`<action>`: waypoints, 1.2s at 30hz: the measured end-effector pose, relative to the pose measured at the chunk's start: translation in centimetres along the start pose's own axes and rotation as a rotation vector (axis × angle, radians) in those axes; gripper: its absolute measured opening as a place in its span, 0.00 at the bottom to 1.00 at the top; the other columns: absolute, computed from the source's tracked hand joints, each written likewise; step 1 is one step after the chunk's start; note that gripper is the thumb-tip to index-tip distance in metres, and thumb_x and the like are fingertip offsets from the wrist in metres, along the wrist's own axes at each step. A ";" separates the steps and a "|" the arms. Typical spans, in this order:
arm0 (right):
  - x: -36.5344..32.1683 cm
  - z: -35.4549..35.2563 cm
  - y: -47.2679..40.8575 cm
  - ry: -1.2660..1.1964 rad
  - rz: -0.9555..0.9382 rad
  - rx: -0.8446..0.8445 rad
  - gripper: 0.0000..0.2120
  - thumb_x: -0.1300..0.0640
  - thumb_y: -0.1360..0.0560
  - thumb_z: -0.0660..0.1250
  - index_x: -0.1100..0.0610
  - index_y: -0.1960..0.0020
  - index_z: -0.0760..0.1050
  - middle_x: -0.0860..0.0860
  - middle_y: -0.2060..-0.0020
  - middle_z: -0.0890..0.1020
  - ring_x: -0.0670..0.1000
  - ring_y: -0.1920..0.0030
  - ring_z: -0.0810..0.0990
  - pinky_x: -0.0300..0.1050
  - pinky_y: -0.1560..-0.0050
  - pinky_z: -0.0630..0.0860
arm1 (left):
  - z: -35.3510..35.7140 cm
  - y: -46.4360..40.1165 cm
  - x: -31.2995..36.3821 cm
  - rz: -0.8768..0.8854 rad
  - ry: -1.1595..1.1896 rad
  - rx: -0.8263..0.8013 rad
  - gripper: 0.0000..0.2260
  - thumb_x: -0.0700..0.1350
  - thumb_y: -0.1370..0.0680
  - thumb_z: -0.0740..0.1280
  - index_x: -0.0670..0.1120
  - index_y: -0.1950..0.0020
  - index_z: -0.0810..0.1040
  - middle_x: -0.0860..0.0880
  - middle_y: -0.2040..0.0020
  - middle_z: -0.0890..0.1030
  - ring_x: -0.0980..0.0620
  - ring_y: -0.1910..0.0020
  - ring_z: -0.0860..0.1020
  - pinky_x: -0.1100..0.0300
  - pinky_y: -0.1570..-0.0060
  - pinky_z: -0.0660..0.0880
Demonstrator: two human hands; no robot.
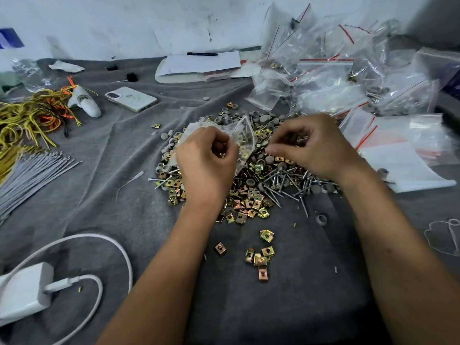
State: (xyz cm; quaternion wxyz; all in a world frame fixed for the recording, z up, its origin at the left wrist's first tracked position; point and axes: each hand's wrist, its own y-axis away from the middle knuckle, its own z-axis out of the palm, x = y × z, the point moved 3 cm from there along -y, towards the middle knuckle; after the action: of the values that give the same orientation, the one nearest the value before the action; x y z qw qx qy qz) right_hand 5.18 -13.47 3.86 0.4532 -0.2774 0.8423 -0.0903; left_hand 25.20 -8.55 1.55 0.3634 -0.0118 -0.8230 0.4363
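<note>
A heap of small hardware (251, 192) lies mid-table on grey cloth: brass clip nuts, grey round caps and steel screws. My left hand (206, 168) grips a small clear plastic bag (242, 135), holding it just over the heap. My right hand (313, 145) hovers over the heap's right side with its fingers curled; the fingertips pinch together next to the bag's mouth, and what they hold is too small to see. A few loose clip nuts (260, 255) lie apart, nearer to me.
Filled zip bags (348, 78) are piled at the back right, flat empty bags (408, 155) at the right. A phone (131, 98), yellow wires (27, 115), grey cable ties (29, 175) and a white charger with cable (27, 290) lie left. Papers with a pen (201, 63) sit at the back.
</note>
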 end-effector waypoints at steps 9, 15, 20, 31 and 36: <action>-0.3 2.1 0.4 0.450 0.058 -0.585 0.12 0.40 0.35 0.81 0.44 0.57 0.86 0.43 0.55 0.78 0.44 0.48 0.71 0.46 0.47 0.69 | 0.1 -0.1 -0.2 -0.024 -0.008 -0.007 0.05 0.37 0.28 0.72 0.44 0.63 0.81 0.51 0.67 0.79 0.52 0.68 0.77 0.50 0.66 0.76; 0.1 1.6 0.2 0.148 0.062 -0.441 0.05 0.53 0.29 0.80 0.50 0.55 0.85 0.45 0.58 0.83 0.46 0.55 0.82 0.48 0.49 0.78 | 0.4 0.0 -0.2 -0.009 -0.015 -0.049 0.05 0.37 0.27 0.72 0.44 0.62 0.81 0.52 0.67 0.80 0.53 0.68 0.77 0.53 0.66 0.76; 0.1 1.1 -0.1 -0.189 -0.015 0.006 0.07 0.58 0.27 0.79 0.55 0.50 0.84 0.49 0.59 0.87 0.48 0.58 0.86 0.39 0.54 0.81 | 0.6 0.1 0.3 0.019 0.036 -0.105 0.05 0.36 0.26 0.73 0.43 0.62 0.82 0.51 0.66 0.80 0.52 0.68 0.78 0.54 0.67 0.75; -1.0 3.0 -0.1 0.106 -0.143 0.183 0.11 0.57 0.31 0.81 0.54 0.49 0.87 0.44 0.56 0.85 0.42 0.59 0.82 0.35 0.55 0.77 | 0.5 0.2 0.3 -0.032 0.097 -0.102 0.05 0.37 0.26 0.74 0.43 0.61 0.83 0.51 0.66 0.81 0.52 0.67 0.79 0.51 0.65 0.77; -0.7 2.1 0.0 0.038 -0.076 0.247 0.11 0.56 0.31 0.81 0.55 0.51 0.84 0.44 0.61 0.84 0.43 0.63 0.80 0.33 0.62 0.75 | 0.5 0.1 -0.2 -0.096 0.097 -0.088 0.05 0.39 0.25 0.73 0.46 0.61 0.83 0.53 0.66 0.81 0.55 0.67 0.79 0.52 0.65 0.77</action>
State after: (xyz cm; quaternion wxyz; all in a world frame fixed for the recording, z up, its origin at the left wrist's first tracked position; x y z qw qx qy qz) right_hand 7.22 -12.82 3.13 0.4639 -0.2495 0.8222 -0.2155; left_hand 25.02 -8.90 1.15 0.4223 -0.0095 -0.8225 0.3809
